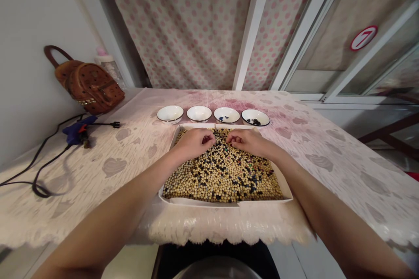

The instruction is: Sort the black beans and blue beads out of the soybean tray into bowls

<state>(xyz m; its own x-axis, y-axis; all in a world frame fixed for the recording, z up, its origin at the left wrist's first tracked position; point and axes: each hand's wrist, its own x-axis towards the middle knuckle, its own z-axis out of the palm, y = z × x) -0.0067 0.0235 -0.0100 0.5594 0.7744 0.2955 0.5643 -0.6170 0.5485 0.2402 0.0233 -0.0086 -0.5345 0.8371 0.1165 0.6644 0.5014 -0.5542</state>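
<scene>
A shallow white box [203, 202] full of pale yellow beans [212, 168] lies before me, with black, dark blue and a few red and green bits mixed in. Over its far left part is my left hand [198, 140], thumb and fingers drawn into a pinch. My right hand [244, 140] is opposite, over the far right part, its fingers likewise pinched close to the beans. Whatever either pinch holds is too small to make out. Just past the box's far edge stand four-sided views of several bowls in a row, including a bowl with black pieces [255, 117] and a bowl with blue pieces [226, 115].
Two more white bowls, a left one [170, 113] and a second one [199, 113], continue the row. At the left lie a blue glue gun [76, 131] with a black cable [41, 150], a brown backpack [91, 83] and a bottle [109, 66]. A patterned cloth [314, 174] covers the table.
</scene>
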